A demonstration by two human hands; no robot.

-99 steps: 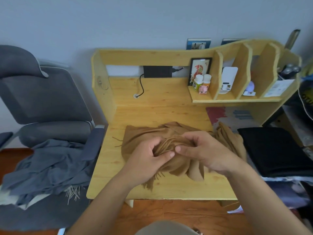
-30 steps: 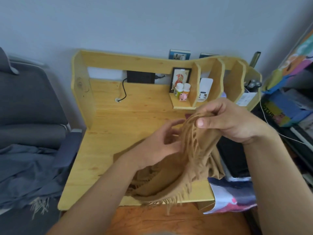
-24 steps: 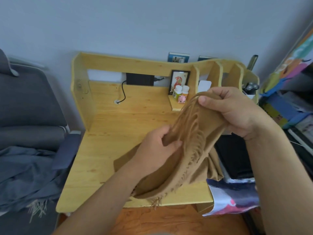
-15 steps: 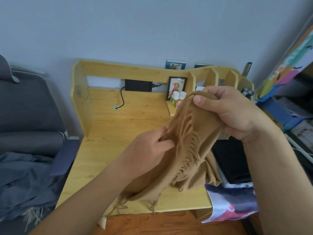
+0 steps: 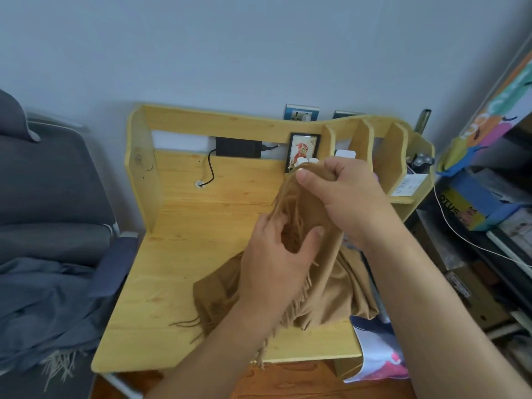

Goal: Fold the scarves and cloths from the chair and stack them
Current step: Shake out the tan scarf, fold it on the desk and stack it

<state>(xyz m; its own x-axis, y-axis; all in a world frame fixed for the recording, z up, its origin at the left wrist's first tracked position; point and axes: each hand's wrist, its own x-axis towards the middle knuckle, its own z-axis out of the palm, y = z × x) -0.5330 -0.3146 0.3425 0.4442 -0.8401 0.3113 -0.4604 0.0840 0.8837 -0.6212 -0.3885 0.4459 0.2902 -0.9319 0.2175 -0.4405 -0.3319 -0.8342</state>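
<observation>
While the right hand [image 5: 342, 203] pinches one bunched end of the tan fringed wool scarf [image 5: 325, 286] and holds it up above the pale pine desk [image 5: 178, 254], the left hand [image 5: 276, 263] reaches into the hanging folds just below, its thumb and curled fingers closing on a lower handful of the cloth. The rest of the scarf trails down and lies crumpled on the near right part of the desktop, with a few fringe strands spilling over the front edge.

The step in hand looks like finding an edge or corner so the scarf can be spread flat before folding (it is not yet in any tidy shape). The risks follow from that. The fabric is gathered rather than held by two clear corners, so pulling the hands apart now could twist it into a rope instead of opening it out. The loose tail near the front edge could slide off the desk if the lift goes higher, dragging the fringe to the floor. The raised end also hangs close to the small white bottles [image 5: 306, 161] and framed picture [image 5: 303, 148] on the desk's shelf, and a sweep to the right could knock them.

On the dark grey padded chair [image 5: 51, 197] at the left, a slate-grey fringed cloth [image 5: 49, 306] lies in a heap, unfolded, well apart from the desk work.
</observation>
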